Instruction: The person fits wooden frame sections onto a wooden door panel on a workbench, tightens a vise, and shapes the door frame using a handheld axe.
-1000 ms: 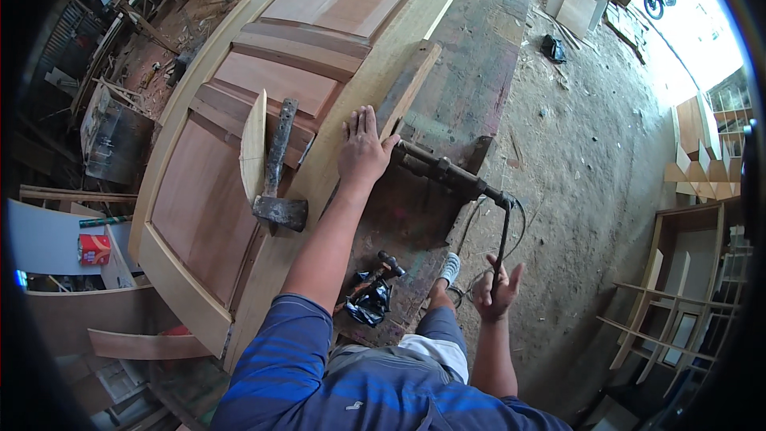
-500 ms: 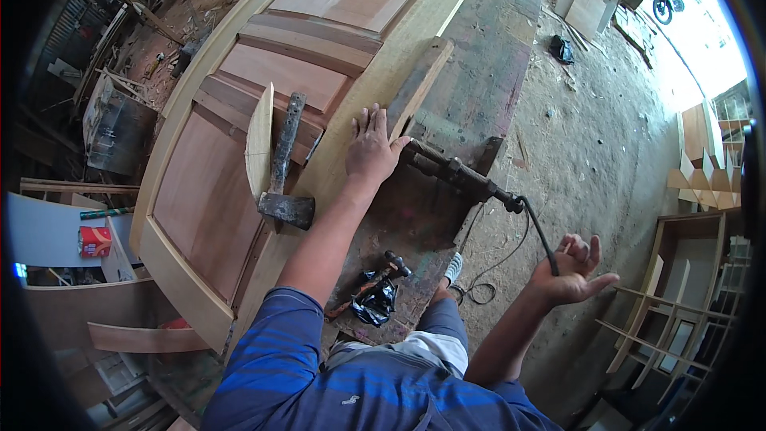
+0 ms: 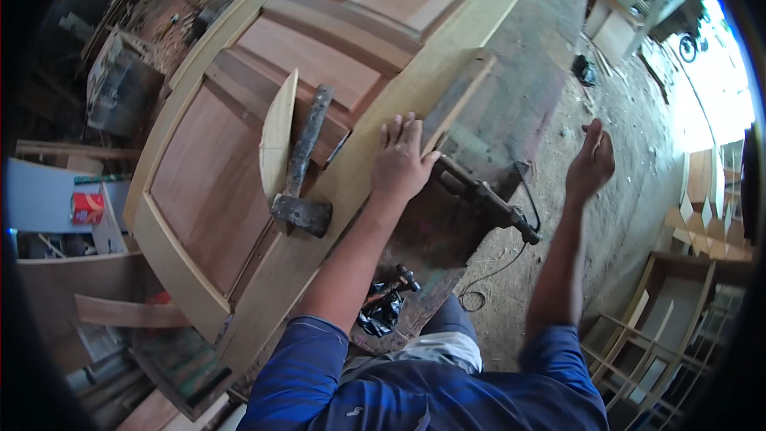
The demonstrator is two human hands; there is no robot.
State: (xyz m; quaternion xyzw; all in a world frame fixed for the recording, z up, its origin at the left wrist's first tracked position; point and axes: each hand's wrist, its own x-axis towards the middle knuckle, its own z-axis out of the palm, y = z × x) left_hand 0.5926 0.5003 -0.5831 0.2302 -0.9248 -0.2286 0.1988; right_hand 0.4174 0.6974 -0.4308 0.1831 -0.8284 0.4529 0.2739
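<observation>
The left hand (image 3: 403, 161) lies open and flat, palm down, near the centre of the frame. It presses on the pale frame of the door (image 3: 239, 168), and its fingers touch a short wood block (image 3: 456, 100) that lies along the door edge. The right hand (image 3: 592, 161) is raised in the air at the right of the frame, open, holding nothing, above the dirt floor (image 3: 638, 136).

Just right of the left hand, a dark power tool (image 3: 483, 199) rests on the counter (image 3: 519, 72), and its black cable (image 3: 499, 271) goes down toward the floor. Left of the left hand a hammer (image 3: 303, 183) lies on the door panel, head toward the bottom of the frame. Beside the hammer, touching it or almost, lies a thin curved wood piece (image 3: 277, 140). The door fills the upper middle of the frame and rests on the counter. A red can (image 3: 88, 207) stands at the left edge. Some small dark tools (image 3: 387, 303) lie at the lower centre, near the person's knee.
</observation>
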